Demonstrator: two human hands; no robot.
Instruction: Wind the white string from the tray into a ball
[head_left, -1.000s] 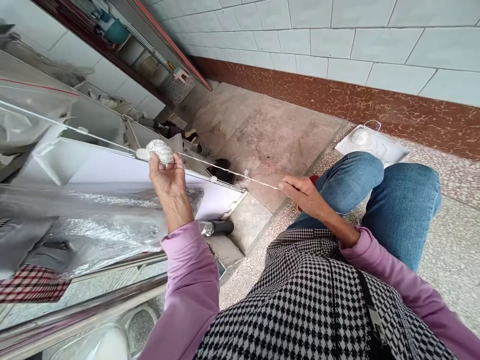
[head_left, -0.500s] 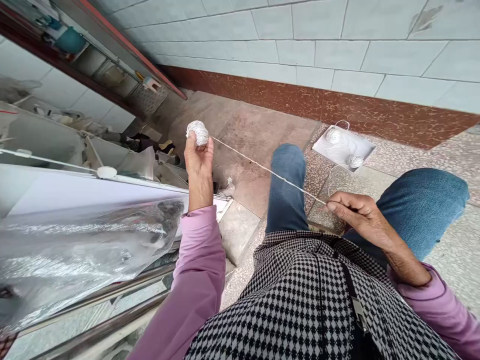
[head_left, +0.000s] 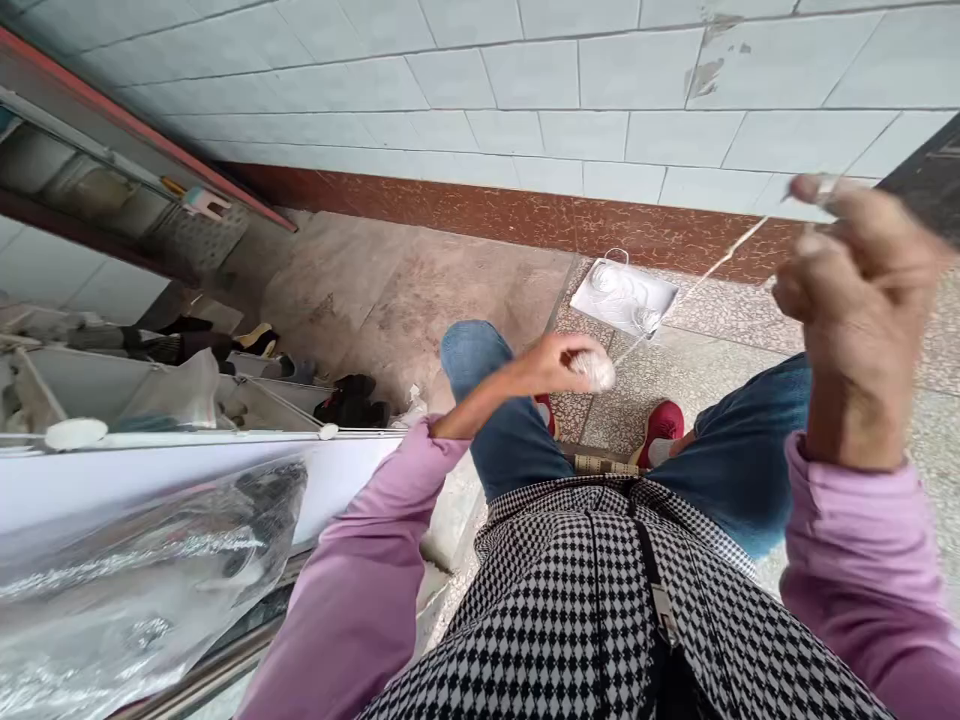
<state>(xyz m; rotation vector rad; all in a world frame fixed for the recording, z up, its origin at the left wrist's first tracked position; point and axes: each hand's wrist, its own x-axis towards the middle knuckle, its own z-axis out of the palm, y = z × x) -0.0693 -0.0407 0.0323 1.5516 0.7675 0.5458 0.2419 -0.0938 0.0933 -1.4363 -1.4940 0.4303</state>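
Closed round a ball of white string (head_left: 595, 370), my left hand (head_left: 553, 366) is in front of my knees. From this ball a length of white string (head_left: 726, 258) runs up and right to my right hand (head_left: 862, 250), which is raised on the right side. The right fingers are curled on the string, a bit blurred by motion. On the floor by the wall, a shallow white box (head_left: 626, 297) holds two more balls of white string, and a loop of string sticks up over its back edge.
A tiled wall (head_left: 525, 75) with a brown skirting runs along the far side. At left stands a white shelf unit (head_left: 247, 405) with shoes in it, clear plastic sheeting (head_left: 187, 560) hanging in front. My red shoe (head_left: 663, 428) rests on the floor.
My left hand has come right and down with the ball. My right hand has risen to the upper right, drawing the string along. The view has turned somewhat to the right.
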